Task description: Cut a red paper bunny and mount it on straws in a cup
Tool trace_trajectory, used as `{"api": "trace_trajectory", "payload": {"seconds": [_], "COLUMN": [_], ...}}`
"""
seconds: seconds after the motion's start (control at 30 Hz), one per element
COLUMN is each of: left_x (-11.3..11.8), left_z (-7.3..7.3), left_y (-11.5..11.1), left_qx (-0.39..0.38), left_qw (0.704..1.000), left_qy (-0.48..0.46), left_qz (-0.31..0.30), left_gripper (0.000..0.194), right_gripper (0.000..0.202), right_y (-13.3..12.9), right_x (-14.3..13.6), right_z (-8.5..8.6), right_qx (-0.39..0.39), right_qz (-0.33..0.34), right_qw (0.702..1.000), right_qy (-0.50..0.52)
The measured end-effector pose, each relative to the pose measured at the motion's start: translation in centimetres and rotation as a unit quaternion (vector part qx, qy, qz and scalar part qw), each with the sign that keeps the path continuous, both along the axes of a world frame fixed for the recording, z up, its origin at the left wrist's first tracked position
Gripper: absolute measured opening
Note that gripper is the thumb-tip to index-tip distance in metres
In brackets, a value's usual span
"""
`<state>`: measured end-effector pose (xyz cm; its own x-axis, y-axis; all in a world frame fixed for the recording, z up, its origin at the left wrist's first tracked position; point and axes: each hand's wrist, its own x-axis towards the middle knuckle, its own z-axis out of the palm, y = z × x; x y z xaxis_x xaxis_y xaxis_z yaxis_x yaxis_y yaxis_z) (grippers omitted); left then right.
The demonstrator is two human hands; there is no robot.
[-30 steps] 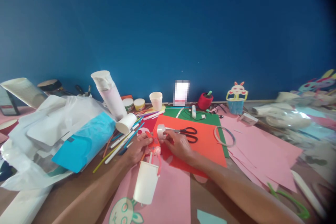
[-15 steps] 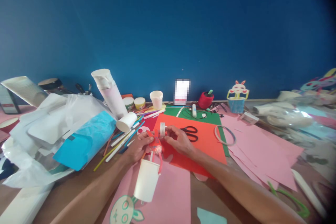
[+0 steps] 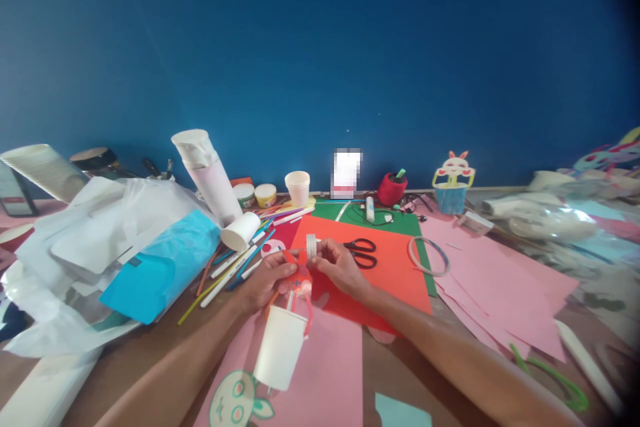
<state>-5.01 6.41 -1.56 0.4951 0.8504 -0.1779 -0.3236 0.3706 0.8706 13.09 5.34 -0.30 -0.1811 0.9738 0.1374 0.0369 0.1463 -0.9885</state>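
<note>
My left hand (image 3: 270,278) pinches a red paper rabbit cut-out (image 3: 299,275) by its ear area. Below the cut-out, a straw runs down into a white paper cup (image 3: 281,350), which is tilted over pink paper. Pink strips hang from the figure towards the cup. My right hand (image 3: 344,268) has its fingers closed on a small white roll that looks like tape (image 3: 311,247), close to the rabbit's ears. Black-handled scissors (image 3: 364,253) lie on orange paper (image 3: 390,280) just beyond my right hand. A round pink-and-white cut-out (image 3: 273,248) lies behind my left fingers.
Markers (image 3: 233,270) and another white cup (image 3: 241,231) lie to the left, beside a plastic bag (image 3: 95,247) and blue packet (image 3: 160,267). A finished-looking rabbit cup (image 3: 451,199) stands at the back right. Pink sheets (image 3: 500,280) and a ring (image 3: 429,257) lie right.
The red rabbit cut-out has turned slightly and shifted a little to the right, with the hanging cup swaying. Both hands keep their hold; the view has moved only slightly.
</note>
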Motion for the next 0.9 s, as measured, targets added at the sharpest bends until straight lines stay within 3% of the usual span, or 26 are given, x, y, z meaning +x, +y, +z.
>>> {"api": "trace_trajectory", "payload": {"seconds": [0.2, 0.47, 0.9], "left_x": [-0.2, 0.2, 0.4], "left_z": [-0.3, 0.7, 1.6], "left_y": [0.0, -0.6, -0.8], "left_qx": [0.000, 0.039, 0.080], "left_qw": [1.000, 0.997, 0.987], "left_qy": [0.027, 0.067, 0.140], "left_qz": [0.003, -0.016, -0.009], "left_gripper": [0.035, 0.043, 0.038], "right_gripper": [0.006, 0.008, 0.015], "right_y": [-0.3, -0.3, 0.1], "right_x": [0.0, -0.1, -0.1], "right_z": [0.4, 0.7, -0.4], "right_qx": [-0.013, -0.020, 0.000], "right_qz": [0.000, -0.017, -0.029], "right_qw": [1.000, 0.999, 0.999], "right_qy": [0.021, 0.039, 0.017]}}
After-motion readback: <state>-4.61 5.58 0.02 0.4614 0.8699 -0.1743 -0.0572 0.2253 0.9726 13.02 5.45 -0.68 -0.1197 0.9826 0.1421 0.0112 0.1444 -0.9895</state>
